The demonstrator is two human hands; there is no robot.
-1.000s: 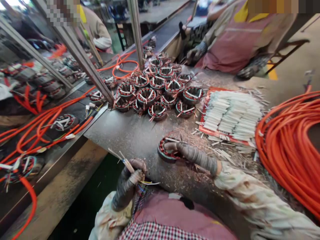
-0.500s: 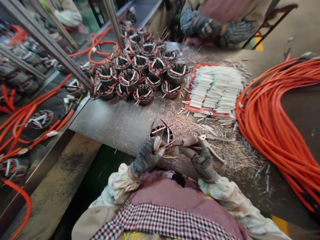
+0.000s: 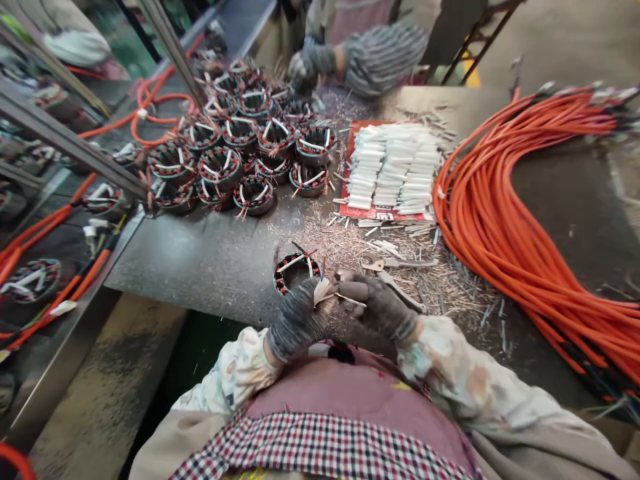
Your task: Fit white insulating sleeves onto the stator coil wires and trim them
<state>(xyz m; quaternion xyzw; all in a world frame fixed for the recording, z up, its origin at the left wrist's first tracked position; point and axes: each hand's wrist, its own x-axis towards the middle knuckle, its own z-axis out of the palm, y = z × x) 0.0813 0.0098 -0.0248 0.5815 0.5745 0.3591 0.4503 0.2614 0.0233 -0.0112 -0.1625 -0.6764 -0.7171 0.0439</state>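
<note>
Grey-gloved left hand (image 3: 297,321) and right hand (image 3: 379,308) have come together beside a round red-wound motor stator (image 3: 293,273). Their fingers pinch closed on a thin white paper strip (image 3: 323,292).

"Where are your left hand (image 3: 297,320) and right hand (image 3: 380,308)?"

"Low in front of your chest (image 3: 340,400), gloved, close together, almost touching."

"How do they stand?"

"Both curled into a pinch, right fingers (image 3: 350,290) reaching toward the left."

"And your arms?"

"Bent, sleeved forearms (image 3: 450,360) angling inward from either side."
</note>
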